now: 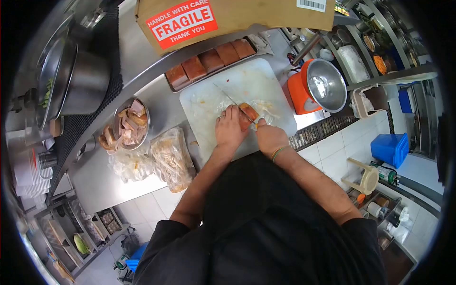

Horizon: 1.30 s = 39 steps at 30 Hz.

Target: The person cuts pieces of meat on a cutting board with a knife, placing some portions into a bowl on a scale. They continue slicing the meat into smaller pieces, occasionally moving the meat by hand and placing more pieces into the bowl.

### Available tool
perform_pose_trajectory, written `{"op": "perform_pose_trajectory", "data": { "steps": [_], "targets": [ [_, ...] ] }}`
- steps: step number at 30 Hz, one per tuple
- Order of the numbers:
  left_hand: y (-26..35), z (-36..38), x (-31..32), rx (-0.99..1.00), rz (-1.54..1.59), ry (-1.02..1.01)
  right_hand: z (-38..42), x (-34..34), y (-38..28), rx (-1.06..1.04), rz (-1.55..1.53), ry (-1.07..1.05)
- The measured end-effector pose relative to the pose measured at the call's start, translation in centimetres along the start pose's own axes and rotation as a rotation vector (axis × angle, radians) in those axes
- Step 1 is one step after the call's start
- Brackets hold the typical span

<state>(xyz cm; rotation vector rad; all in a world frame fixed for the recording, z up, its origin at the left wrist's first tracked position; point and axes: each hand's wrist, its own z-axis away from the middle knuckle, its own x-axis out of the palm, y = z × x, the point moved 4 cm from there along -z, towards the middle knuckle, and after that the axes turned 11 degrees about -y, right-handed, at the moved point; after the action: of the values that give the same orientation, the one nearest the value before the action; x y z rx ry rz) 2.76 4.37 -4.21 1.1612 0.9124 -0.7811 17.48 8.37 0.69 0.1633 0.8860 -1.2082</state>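
Note:
On the white cutting board (197, 102) lies a block of reddish-brown meat (249, 111), with a knife (232, 99) across it. My left hand (230, 127) is closed on the meat, its fingers bent over the near left side. In my right hand (271, 138) is the knife's yellowish handle, gripped at the board's near edge; the blade points away and to the left. Crumpled clear plastic film (268, 108) lies beside the meat. Behind the board, a metal tray (172, 86) holds several similar blocks.
A metal bowl (148, 124) of cut meat pieces stands left, near a plastic-wrapped meat pack (172, 159). An orange scale (297, 95) bearing a steel bowl (327, 85) is right of the board. A cardboard box (256, 16) overhangs the far side.

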Motion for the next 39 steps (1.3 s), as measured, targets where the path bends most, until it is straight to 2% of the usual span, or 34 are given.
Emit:
{"op": "perform_pose_trajectory", "data": {
  "steps": [4, 9, 12, 16, 20, 27, 30, 34, 37, 39],
  "targets": [
    [0.4, 0.1, 0.3, -0.074, 0.011, -0.093, 1.2, -0.5, -0.1, 0.021, -0.001, -0.004],
    [0.3, 0.1, 0.4, -0.075, -0.018, -0.115, 3.0, -0.7, 0.5, 0.037, 0.013, -0.039],
    [-0.1, -0.3, 0.7, -0.067, -0.002, -0.091, 1.0, 0.8, 1.4, 0.055, -0.020, -0.053],
    [-0.2, -0.6, 0.4, -0.047, -0.062, -0.018, -3.7, 2.9, 2.3, 0.017, -0.076, 0.034],
    [-0.9, -0.8, -0.1, -0.088, -0.066, -0.058, -4.8, 4.2, 2.6, -0.045, -0.084, 0.075],
    [-0.4, -0.8, 0.0, -0.114, -0.079, -0.099, -1.7, 1.0, 1.7, -0.057, 0.031, 0.032],
    [-0.5, -1.0, 0.0, -0.092, -0.096, -0.076, -4.7, 3.5, 2.3, -0.026, -0.115, 0.088],
    [-0.1, -0.8, -0.5, -0.125, -0.082, -0.100, -5.9, 2.9, 2.5, -0.054, -0.093, 0.120],
    [-0.7, -0.2, -1.3, -0.009, -0.108, -0.242, -5.3, 3.2, 2.8, -0.083, -0.070, 0.093],
    [-1.6, 0.8, -2.1, 0.281, -0.331, -0.226, -4.6, 2.6, 4.1, -0.068, -0.031, 0.060]
  ]
}}
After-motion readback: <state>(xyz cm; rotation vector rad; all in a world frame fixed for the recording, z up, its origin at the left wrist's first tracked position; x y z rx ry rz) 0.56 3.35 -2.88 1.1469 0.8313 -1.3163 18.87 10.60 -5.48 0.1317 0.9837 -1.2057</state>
